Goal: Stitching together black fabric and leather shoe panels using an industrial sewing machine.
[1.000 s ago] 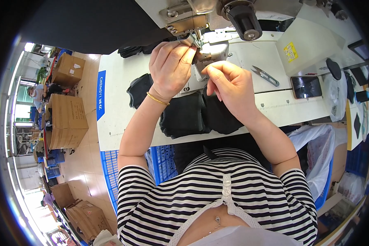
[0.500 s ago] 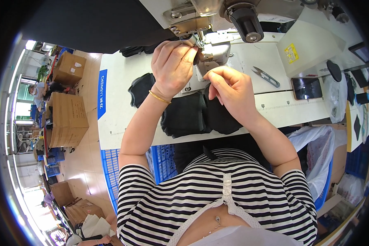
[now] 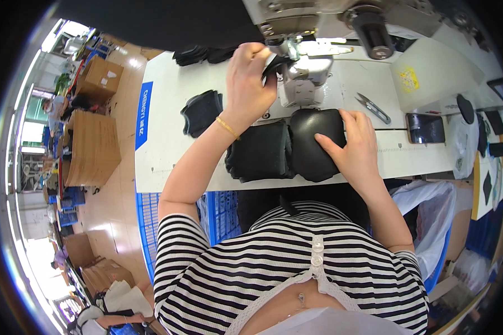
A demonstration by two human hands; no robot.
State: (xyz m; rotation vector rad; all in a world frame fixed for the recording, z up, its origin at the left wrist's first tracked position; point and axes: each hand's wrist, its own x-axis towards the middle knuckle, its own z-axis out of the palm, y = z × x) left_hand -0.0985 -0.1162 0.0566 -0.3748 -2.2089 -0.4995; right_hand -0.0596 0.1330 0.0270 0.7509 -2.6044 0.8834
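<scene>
My left hand is beside the needle area of the sewing machine, its fingers closed on a small black fabric piece. Toward the table's front, my right hand grips a smooth, shiny black rounded piece, thumb on top and fingers at its right edge. Left of that piece, touching it, lies a stack of black fabric pieces. A smaller black stack sits past my left wrist.
Thread snips and a phone lie on the white table at the right. More black pieces are at the back left. Blue crates stand under the front edge. Cardboard boxes stand on the floor at the left.
My right hand has moved right and nearer, from beside the machine onto the shiny rounded piece. My left hand still holds black fabric by the needle. The whole view has shifted slightly.
</scene>
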